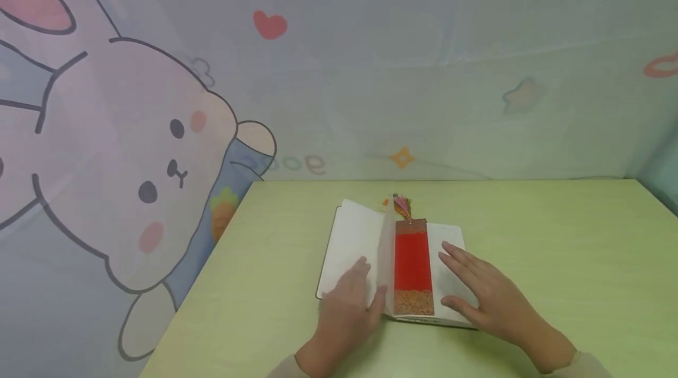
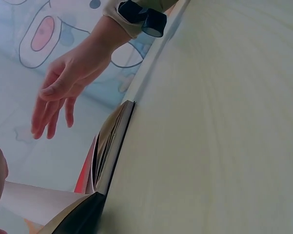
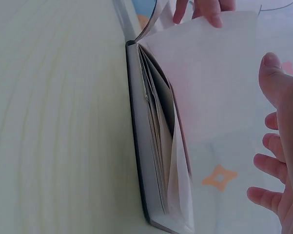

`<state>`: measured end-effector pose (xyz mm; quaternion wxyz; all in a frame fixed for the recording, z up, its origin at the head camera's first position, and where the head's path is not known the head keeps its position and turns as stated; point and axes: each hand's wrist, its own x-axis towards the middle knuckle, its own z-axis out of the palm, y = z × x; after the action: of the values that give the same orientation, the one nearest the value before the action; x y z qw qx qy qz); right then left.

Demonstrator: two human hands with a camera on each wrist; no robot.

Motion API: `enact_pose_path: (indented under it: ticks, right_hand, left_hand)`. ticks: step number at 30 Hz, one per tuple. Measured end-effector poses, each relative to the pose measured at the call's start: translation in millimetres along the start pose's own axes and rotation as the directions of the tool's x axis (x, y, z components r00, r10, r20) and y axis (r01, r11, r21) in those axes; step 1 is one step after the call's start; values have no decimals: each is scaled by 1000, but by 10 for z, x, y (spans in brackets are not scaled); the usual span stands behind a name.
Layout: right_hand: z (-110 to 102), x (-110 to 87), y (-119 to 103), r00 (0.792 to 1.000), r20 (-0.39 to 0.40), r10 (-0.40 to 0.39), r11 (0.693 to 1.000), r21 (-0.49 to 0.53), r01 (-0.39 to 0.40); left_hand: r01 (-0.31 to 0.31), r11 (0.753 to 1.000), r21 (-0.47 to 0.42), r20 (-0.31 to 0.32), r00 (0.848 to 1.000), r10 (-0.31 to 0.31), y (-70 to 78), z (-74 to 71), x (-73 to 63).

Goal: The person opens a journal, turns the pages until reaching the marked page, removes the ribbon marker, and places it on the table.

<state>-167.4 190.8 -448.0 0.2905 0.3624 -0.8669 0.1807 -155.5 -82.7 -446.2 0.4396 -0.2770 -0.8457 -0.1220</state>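
An open notebook (image 1: 352,242) with white pages lies on the table. Along its right side, beside the spine, is a red bookmark (image 1: 413,260) with brown ends and a colourful tassel (image 1: 402,206) sticking out past the top edge. One page (image 1: 387,254) stands nearly upright in the middle. My left hand (image 1: 346,307) is over the left side with fingers extended, its thumb spread against the raised page's lower edge. My right hand (image 1: 489,295) hovers over the right side, fingers straight and holding nothing. In the right wrist view, a left fingertip (image 3: 214,20) overlaps the raised page.
The light green-yellow table (image 1: 556,231) reaches back to a fabric backdrop (image 1: 371,101) printed with a large rabbit (image 1: 132,160), hearts and stars. The right wrist wears a dark camera band (image 2: 141,17).
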Motion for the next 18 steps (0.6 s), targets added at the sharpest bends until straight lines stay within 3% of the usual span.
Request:
enact_pose_path:
  ticks: [3,5,12,18]
  right_hand:
    - [-4,-13,9,1000,2,0,1000,6,0]
    - [-5,-23,18,1000,-2,-5,1000,15,5]
    - [-11,-52,37,1000,12,16,1000,5,-16]
    - [26,-110,45,981,147,128,991,12,-131]
  left_hand:
    - [50,999,2,-48,998,-50,-36,-27,14]
    - [82,997,-1,-36,996,-82,-59,-43,13]
    - [98,994,55,50,994,-101,-147,-63,-59]
    - [126,987,99,173,975,-142,-197,-87,-115]
